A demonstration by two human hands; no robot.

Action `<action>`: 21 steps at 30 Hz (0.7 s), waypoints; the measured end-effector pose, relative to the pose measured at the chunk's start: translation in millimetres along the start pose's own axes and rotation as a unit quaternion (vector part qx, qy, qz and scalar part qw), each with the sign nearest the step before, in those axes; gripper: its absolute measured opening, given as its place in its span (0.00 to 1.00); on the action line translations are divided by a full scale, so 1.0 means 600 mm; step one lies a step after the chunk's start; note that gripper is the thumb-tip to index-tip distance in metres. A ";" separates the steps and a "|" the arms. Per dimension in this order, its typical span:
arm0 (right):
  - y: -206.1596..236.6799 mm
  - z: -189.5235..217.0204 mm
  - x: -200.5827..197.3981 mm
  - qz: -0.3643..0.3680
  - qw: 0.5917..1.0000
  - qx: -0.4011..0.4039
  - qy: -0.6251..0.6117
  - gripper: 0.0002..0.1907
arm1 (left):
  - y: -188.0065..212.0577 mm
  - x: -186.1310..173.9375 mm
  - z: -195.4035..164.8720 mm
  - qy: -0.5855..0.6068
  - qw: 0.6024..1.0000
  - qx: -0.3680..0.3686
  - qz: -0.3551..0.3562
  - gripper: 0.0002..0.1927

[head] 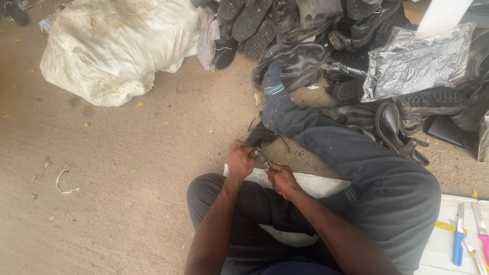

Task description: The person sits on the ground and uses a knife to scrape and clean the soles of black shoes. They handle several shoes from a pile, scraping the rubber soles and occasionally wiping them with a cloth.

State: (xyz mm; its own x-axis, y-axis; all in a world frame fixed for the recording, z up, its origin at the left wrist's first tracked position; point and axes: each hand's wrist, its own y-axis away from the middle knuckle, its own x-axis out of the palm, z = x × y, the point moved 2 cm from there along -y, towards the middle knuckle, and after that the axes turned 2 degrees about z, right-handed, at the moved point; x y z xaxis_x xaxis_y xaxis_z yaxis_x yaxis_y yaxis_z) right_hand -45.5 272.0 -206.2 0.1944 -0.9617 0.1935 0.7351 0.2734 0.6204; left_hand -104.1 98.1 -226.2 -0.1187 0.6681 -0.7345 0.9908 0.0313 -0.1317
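Both forearms fill the bottom of the frame, reaching forward from a person sitting on the ground in dark trousers, left knee bent in, right leg stretched out toward the top with a dark blue sock [275, 97] with pale stripes on the foot. Left hand [240, 159] is clenched on the near edge of a black shoe piece [260, 135] lying on the sandy ground, just beside the right shin. Right hand [281, 178] is clenched around a small tool [264, 159] with a greenish handle; its tip sits at the shoe piece, between the two hands. What kind of tool it is, too small to tell. Thin black laces or threads trail off the shoe piece onto the sand.

White board [316, 184] lies under the legs, its edge showing behind the right hand. At bottom right on a white surface: a blue-handled knife [458, 239], a pink-handled blade [482, 235] and a yellow strip, well apart from the hands.

Pile of black shoes and soles [305, 30] runs across the top and right side, past the socked foot. A crinkled silvery plastic bag [415, 63] rests on that pile. Big white sack [112, 46], stuffed and dirty, sits top left on the ground. A bit of white cord [62, 178] lies on the sand at left, with a few yellow leaves scattered around.
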 end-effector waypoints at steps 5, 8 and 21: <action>0.030 -0.043 0.018 -0.017 0.999 0.012 0.025 0.26 | -0.002 0.027 0.021 0.025 0.999 0.023 -0.036 0.07; 0.017 -0.050 0.019 -0.014 0.999 0.038 -0.020 0.29 | -0.011 0.036 0.033 0.040 0.998 0.040 -0.033 0.07; 0.036 -0.113 0.024 -0.052 0.998 0.036 0.015 0.27 | 0.014 0.115 0.053 0.110 0.992 0.027 -0.055 0.08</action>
State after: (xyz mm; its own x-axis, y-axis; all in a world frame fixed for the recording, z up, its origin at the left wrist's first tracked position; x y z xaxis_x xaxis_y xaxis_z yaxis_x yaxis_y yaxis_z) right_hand 17.4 262.5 -241.6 0.1406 -0.9847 0.1026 0.7045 0.1723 0.6885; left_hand -105.8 120.9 -299.4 -0.2027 0.8095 -0.5511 0.9671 0.0769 -0.2427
